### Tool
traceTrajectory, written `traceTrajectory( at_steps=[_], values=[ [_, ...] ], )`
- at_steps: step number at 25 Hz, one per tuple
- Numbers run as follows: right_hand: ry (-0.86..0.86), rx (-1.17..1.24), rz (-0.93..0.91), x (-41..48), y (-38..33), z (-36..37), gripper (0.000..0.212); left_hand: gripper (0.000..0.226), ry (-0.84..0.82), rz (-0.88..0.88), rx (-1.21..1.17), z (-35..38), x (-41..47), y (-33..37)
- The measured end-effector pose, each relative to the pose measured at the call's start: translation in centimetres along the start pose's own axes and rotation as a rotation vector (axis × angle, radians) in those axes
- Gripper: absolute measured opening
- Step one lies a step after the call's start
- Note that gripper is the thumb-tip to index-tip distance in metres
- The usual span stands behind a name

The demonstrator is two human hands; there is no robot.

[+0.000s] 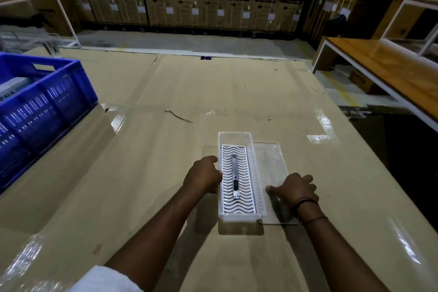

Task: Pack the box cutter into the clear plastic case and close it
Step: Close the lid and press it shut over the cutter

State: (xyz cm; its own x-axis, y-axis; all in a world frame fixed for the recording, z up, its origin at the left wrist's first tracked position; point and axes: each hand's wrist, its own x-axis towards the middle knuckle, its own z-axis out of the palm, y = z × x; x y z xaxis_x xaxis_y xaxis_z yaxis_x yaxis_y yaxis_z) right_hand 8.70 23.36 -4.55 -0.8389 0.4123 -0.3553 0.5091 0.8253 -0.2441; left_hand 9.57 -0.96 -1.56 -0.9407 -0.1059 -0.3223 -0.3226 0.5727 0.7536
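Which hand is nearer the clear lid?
Right. The right hand rests on the clear lid; the left hand is across the case, against its far wall.

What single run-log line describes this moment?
box cutter: in clear case | lid: open, flat beside | left hand: steadying case | right hand: on lid

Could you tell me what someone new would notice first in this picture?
Centre foreground: the clear plastic case on the table, brightly lit, the box cutter lying on its white wavy insert. The left hand rests against its left side; the right hand is on the open lid. A blue crate sits far left.
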Motion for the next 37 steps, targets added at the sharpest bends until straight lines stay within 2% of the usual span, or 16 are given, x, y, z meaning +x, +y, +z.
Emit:
traceTrajectory(
  at_steps=[4,6,9,11,13,16,20,23,25,27,30,33,37],
  values=[
    [-0.043,0.077,-0.018,0.5,-0.4,-0.5,0.093,0.058,-0.011,-0.002,-0.011,-0.1,-0.5,0.2],
    [-0.076,0.116,-0.050,0.7,-0.6,-1.3,0.083,0.061,-0.009,0.011,-0.001,-0.1,-0.6,0.3],
    [-0.158,0.228,-0.157,0.1,-1.4,-3.0,0.039,0.060,-0.007,0.005,0.012,-0.2,-0.7,0.3],
    [-0.134,0.310,-0.213,-0.9,-2.1,-4.1,0.016,0.059,-0.003,0.000,0.010,-0.2,-0.9,0.4],
    [-0.079,0.400,-0.257,-2.2,-3.1,-5.0,0.023,0.059,0.006,0.002,0.020,-0.2,-1.0,0.3],
    [-0.024,0.391,-0.321,-4.5,-5.1,-6.2,0.032,0.056,0.002,-0.006,0.010,-0.3,-1.2,0.4],
    [-0.034,0.312,-0.402,-6.2,-8.3,-5.8,0.028,0.062,0.001,0.003,0.004,-0.2,-1.3,0.2],
    [-0.023,0.311,-0.406,-7.9,-9.9,-4.3,0.025,0.060,-0.009,0.013,-0.010,-0.4,-1.8,0.4],
    [-0.012,0.248,-0.387,-8.8,-10.3,-3.1,0.026,0.067,-0.012,0.023,-0.017,-0.4,-2.1,0.6],
    [-0.048,0.216,-0.369,-9.2,-10.2,-2.2,0.036,0.074,-0.016,0.019,-0.026,-0.3,-2.1,0.4],
    [-0.071,0.206,-0.366,-9.3,-10.0,-1.7,0.060,0.067,-0.032,0.014,-0.044,-0.1,-1.6,-0.1],
    [-0.038,0.135,-0.357,-9.1,-10.0,-1.2,0.070,0.068,-0.052,-0.001,-0.088,-0.2,-1.5,-0.3],
    [0.008,0.043,-0.383,-8.9,-9.8,0.4,0.084,0.057,-0.093,-0.005,-0.223,-0.7,-1.6,-0.8]
  ],
)
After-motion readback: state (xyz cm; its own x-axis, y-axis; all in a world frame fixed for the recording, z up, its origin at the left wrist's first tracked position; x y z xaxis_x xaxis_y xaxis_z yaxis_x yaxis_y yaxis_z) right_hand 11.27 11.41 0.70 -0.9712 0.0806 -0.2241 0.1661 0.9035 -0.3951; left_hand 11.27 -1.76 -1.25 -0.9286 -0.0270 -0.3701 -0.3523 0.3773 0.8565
